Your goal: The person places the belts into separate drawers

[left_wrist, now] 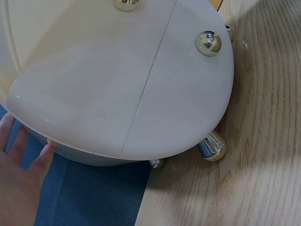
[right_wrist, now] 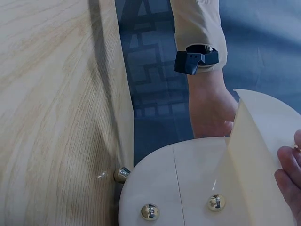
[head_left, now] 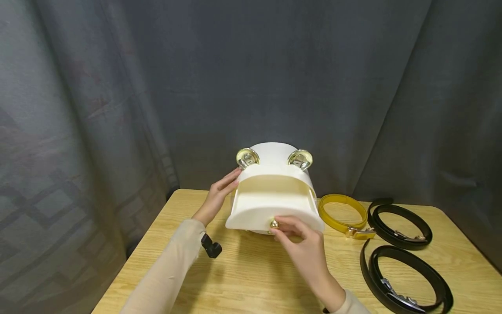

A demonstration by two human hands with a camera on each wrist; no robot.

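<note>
Right hand point(head_left: 300, 240), nearest the head camera, pinches the small gold knob point(head_left: 274, 224) on the pulled-out drawer point(head_left: 272, 205) of the white round box point(head_left: 274, 183). Left hand point(head_left: 218, 196) lies flat against the box's left side, fingers straight. Box stands mid-table point(head_left: 243, 279); three coiled belts point(head_left: 396, 235) lie to its right.

Head cam is looking down-forward over the table point(head_left: 251, 270). Both wrist cams are sitting v. close to the white box point(head_left: 272, 192), sharing its knobbed front.
</note>
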